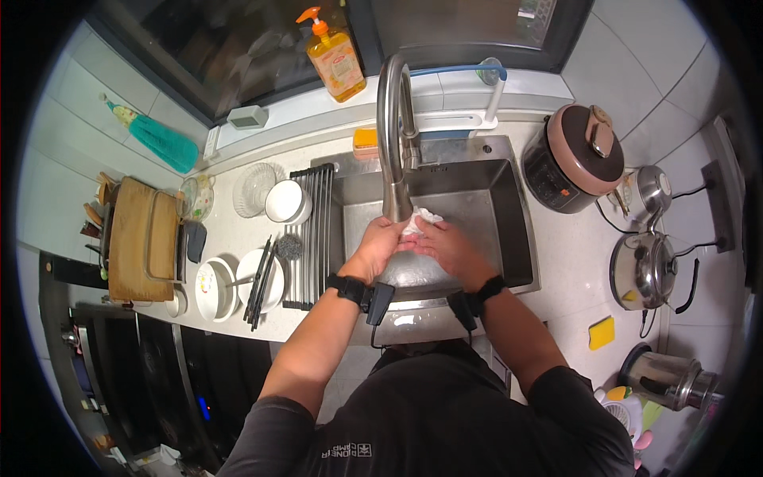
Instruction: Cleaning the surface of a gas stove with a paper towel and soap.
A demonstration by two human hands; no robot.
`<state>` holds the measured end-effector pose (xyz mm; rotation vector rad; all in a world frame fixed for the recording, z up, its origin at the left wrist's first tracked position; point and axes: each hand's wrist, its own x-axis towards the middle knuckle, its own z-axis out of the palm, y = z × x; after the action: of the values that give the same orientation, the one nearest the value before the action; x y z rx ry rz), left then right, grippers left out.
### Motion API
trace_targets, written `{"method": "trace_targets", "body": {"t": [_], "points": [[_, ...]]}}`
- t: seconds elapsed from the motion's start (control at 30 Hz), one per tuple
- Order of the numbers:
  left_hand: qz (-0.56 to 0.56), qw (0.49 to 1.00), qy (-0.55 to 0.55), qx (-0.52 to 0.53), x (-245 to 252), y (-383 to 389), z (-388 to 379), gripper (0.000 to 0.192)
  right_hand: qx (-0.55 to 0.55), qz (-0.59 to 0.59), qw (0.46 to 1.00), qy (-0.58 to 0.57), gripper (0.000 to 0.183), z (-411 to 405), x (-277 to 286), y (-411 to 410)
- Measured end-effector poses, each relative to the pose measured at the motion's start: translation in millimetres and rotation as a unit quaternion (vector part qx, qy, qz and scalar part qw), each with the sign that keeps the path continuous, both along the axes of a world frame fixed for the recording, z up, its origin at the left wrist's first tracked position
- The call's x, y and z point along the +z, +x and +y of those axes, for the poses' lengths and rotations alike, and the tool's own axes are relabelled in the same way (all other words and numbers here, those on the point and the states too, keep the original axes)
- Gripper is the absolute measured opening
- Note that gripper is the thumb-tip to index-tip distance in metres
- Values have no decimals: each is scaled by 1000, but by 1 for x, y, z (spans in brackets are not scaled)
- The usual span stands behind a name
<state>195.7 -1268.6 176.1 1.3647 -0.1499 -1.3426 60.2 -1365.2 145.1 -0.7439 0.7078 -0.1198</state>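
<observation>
Over the stainless steel sink [441, 277], my left hand [381, 241] and my right hand [438, 241] meet just below the spout of the metal faucet [390, 131]. A crumpled white cloth [424, 219] is between them, gripped by the fingers of my right hand. My left hand is against it from the left, its fingers partly hidden by the spout and the other hand. Rippling water shows on the sink bottom under the hands. A black roll-up drying rack [310, 262] lies across the sink's left side, with a steel wool scrubber [289, 246] at its edge.
White bowls [284, 201], a glass bowl [255, 189] and black chopsticks [260, 286] over a bowl stand at left, near a wooden cutting board [140, 241]. A soap bottle [337, 65] is on the sill. A pressure cooker [572, 158], kettle [644, 271] and yellow sponge [601, 333] are at right.
</observation>
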Motion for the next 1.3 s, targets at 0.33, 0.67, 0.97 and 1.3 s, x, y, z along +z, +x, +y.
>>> {"method": "trace_targets", "body": {"t": [0.33, 0.67, 0.97, 1.3], "points": [[-58, 989, -52, 127, -1, -1, 19, 18, -149, -204, 952, 172, 27, 1, -13, 20], [-37, 994, -50, 94, -6, -1, 43, 23, -122, -205, 970, 54, 21, -1, -44, 38], [95, 983, -117, 106, -16, 2, 36, 20, 25, -105, 984, -140, 21, 13, -2, 36], [85, 987, -100, 94, 0, 4, 28, 9, 65, 54, 991, -106, 28, -2, -5, 9]]}}
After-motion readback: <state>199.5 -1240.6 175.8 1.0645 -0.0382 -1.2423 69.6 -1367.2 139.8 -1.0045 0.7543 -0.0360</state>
